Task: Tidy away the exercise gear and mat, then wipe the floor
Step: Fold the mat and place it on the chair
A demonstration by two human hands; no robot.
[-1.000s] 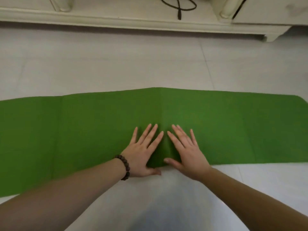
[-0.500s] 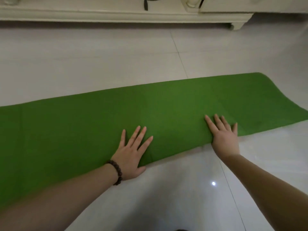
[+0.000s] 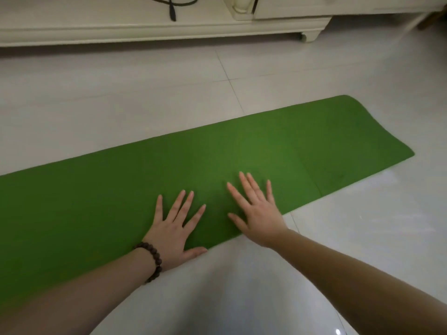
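A long green exercise mat [image 3: 278, 151] lies flat across the pale tiled floor, its right end rounded and its left end running out of view. My left hand [image 3: 173, 227], with a dark bead bracelet at the wrist, presses flat on the mat's near edge, fingers spread. My right hand [image 3: 256, 209] lies flat on the mat just to the right of it, fingers straight. Neither hand holds anything.
A cream-coloured low cabinet [image 3: 157, 30] runs along the back, with a black cable [image 3: 171, 6] hanging over its shelf and a foot [image 3: 307, 37] at its right end. Glossy white floor tiles [image 3: 242, 298] surround the mat.
My right hand slid out to the right along the mat's near edge, then came back beside my left hand. My left hand stayed pressed on the mat. The view swung right.
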